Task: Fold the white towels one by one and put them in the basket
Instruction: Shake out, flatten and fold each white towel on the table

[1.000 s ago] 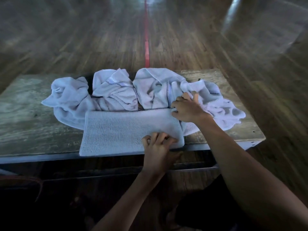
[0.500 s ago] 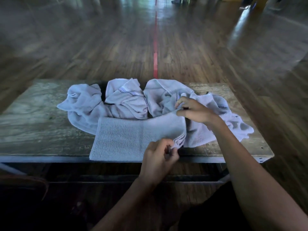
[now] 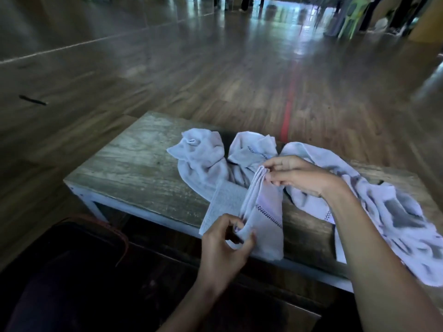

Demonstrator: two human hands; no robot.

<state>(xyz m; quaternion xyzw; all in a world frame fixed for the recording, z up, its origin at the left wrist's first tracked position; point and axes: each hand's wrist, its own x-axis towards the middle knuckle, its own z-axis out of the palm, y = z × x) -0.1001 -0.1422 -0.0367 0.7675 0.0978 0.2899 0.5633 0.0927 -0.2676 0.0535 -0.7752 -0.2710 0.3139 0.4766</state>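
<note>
A folded white towel (image 3: 262,214) with a dark stitched band is lifted off the wooden table (image 3: 134,173) at its right end. My right hand (image 3: 294,174) pinches the far corner of its stacked edges. My left hand (image 3: 225,243) pinches the near corner by the table's front edge. The towel's left part (image 3: 224,200) still lies on the table. Behind it, several crumpled white towels (image 3: 203,156) lie in a row. Another crumpled towel (image 3: 395,219) spreads to the right under my right forearm. No basket is recognisable.
A dark shape with a reddish strap (image 3: 72,236) sits low at the left, in front of the table. Beyond the table lies a wooden floor with a red line (image 3: 288,109). People's legs and a green chair (image 3: 347,17) stand far back.
Both hands have gripped the right-hand corners of the flat towel and lifted that end, carrying it over toward the left. The view has swung left and up.
</note>
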